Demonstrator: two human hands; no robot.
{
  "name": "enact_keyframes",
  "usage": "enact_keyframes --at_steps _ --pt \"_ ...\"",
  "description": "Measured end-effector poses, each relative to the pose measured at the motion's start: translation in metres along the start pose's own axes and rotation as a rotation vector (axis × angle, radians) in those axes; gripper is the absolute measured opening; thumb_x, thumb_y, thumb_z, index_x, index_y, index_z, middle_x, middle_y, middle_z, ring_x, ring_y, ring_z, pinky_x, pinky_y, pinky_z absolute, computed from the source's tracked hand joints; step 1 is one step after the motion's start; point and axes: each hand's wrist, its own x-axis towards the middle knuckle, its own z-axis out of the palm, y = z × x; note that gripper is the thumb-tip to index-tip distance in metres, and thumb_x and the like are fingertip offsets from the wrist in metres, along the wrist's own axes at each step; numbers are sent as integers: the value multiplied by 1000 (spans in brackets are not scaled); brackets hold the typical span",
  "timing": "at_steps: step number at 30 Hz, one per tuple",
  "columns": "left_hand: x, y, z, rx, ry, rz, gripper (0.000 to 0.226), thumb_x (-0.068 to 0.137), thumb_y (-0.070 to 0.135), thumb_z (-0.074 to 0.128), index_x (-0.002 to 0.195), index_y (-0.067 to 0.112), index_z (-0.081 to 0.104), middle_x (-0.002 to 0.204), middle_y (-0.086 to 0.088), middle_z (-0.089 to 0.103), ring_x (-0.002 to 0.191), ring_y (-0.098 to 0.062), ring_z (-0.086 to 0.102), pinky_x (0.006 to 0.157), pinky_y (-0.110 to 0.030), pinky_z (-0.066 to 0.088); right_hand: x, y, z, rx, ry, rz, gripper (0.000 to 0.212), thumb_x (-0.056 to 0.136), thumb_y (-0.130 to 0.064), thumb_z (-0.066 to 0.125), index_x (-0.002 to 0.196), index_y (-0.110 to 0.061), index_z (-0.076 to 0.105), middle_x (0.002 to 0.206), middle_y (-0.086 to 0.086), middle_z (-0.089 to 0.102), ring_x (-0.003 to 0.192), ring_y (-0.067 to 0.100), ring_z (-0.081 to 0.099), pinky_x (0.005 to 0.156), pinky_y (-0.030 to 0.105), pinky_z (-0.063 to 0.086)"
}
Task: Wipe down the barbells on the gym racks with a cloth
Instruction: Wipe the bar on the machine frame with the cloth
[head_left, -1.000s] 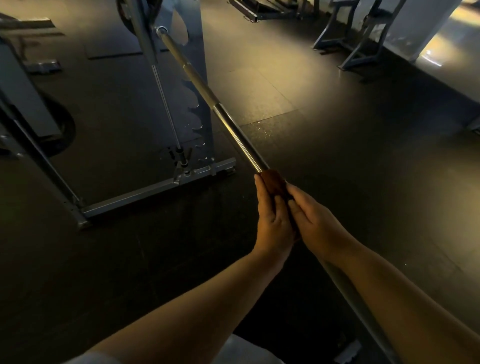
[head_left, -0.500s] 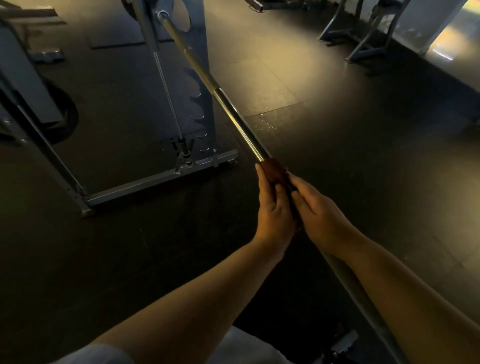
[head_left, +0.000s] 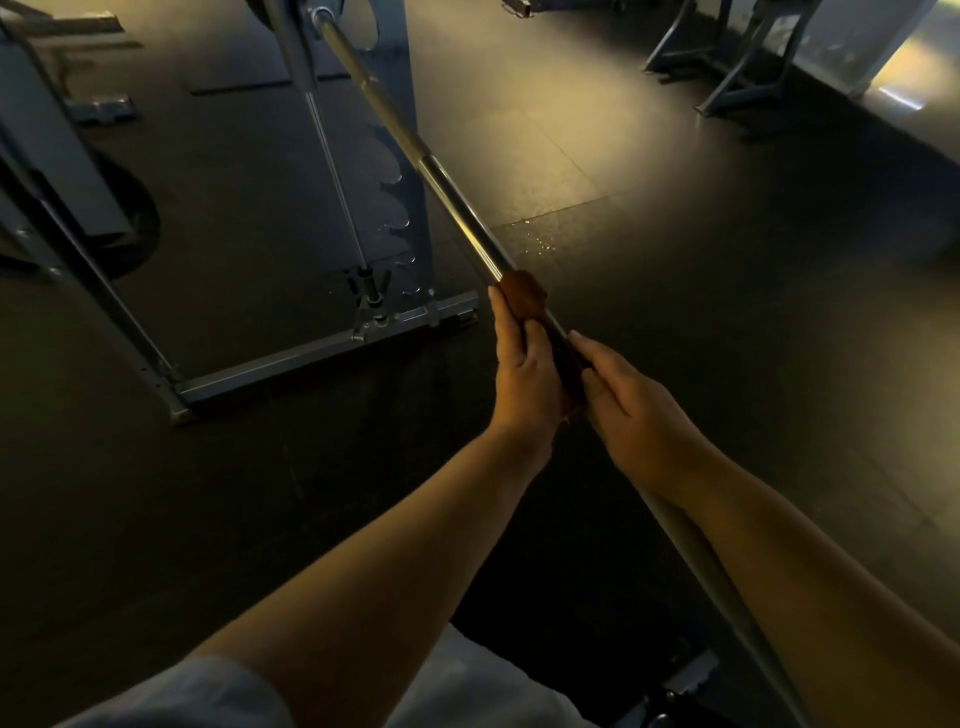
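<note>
A long steel barbell (head_left: 447, 192) runs from the rack at the top left down to the bottom right. A brown cloth (head_left: 522, 296) is wrapped round the bar near its middle. My left hand (head_left: 524, 379) grips the cloth on the bar's left side, its fingers lying along it. My right hand (head_left: 639, 415) wraps the bar and the cloth's near end from the right. The bar under both hands is hidden.
The grey rack frame (head_left: 322, 353) with its notched upright (head_left: 405, 208) stands left of the bar on a dark rubber floor. A weight plate (head_left: 130, 223) lies at the far left. Other machine legs (head_left: 727, 88) stand at the top right.
Both hands and the cloth have slid a little up the bar toward the rack, and the view has shifted slightly.
</note>
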Motion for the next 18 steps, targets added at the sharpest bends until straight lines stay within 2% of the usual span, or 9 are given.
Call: enact_keyframes --at_steps 2,4,6,9,11,14,18 --pt "-16 -16 1 -9 -41 9 55 110 38 32 148 68 7 143 -2 49 118 -26 60 92 -55 55 0 -1 2 12 1 -4 49 112 -26 33 160 -33 25 152 -3 48 120 -1 53 86 12 42" --pt "-26 -27 3 0 -70 6 58 110 34 33 148 68 6 137 -2 52 116 -25 63 91 -54 57 -4 -6 3 55 10 -18 48 113 -21 28 160 -31 25 156 1 43 139 17 48 87 16 45" --pt "-22 -27 4 13 -64 14 59 109 36 35 145 73 7 142 -4 48 121 -28 60 95 -60 54 -6 -11 4 104 20 -4 48 114 -14 23 160 -24 24 162 8 35 149 29 37 94 23 47" --pt "-2 -18 -1 80 -1 72 60 96 51 42 134 84 8 162 -2 27 139 -30 45 105 -66 43 0 -5 5 14 21 -14 48 112 -23 33 158 -34 27 155 -3 45 135 7 47 96 15 42" --pt "7 -13 -4 102 5 67 61 90 53 43 128 88 8 165 1 22 142 -29 40 108 -66 40 0 2 3 -15 24 0 49 111 -25 36 159 -32 27 154 -4 46 129 0 47 97 14 40" --pt "4 -5 -5 31 -24 36 60 98 48 41 132 84 8 161 -2 29 137 -28 46 106 -64 43 0 -3 2 -38 35 3 50 111 -25 36 159 -31 27 155 -4 46 133 2 46 101 16 40" --pt "-18 -13 -4 28 -106 -40 63 109 34 37 143 75 4 144 2 46 121 -22 59 97 -53 53 -1 -5 1 -33 32 14 48 111 -26 36 158 -33 30 155 -4 46 139 10 47 112 36 45"
